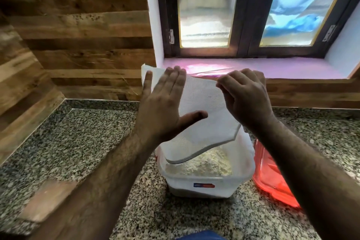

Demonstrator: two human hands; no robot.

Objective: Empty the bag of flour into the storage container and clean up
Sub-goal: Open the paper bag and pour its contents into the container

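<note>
Wood-grain panels [78, 31] in brown planks cover the wall on the left and run into the corner, above a speckled granite counter [78, 142] of grey, black and cream flecks. A flat reddish-brown tile-like piece [46, 200] lies on the counter near the left edge.

Over the middle of the counter the left hand [161, 107] has its fingers straight and spread, palm laid flat against the near side of a white woven flour bag [202, 103], thumb stretched out across the cloth. The bag is held upside down and tilted, its hemmed open mouth hanging just inside the rim of the storage container [206, 181] below. That container is a translucent white plastic tub with rounded corners and a small red-and-blue label on its near wall; inside lies a pale, coarse-looking flour [210, 163] covering the bottom.

The right hand [247, 97] has its fingers curled, pinching the bag's upper right edge. Both hands are apart, one on each side of the bag.

Just right of the tub, touching or nearly so, a translucent red plastic lid [272, 179] lies on the granite. Behind, a pink-lit sill [272, 68] sits under a dark-framed window [243, 15] with frosted panes.
</note>
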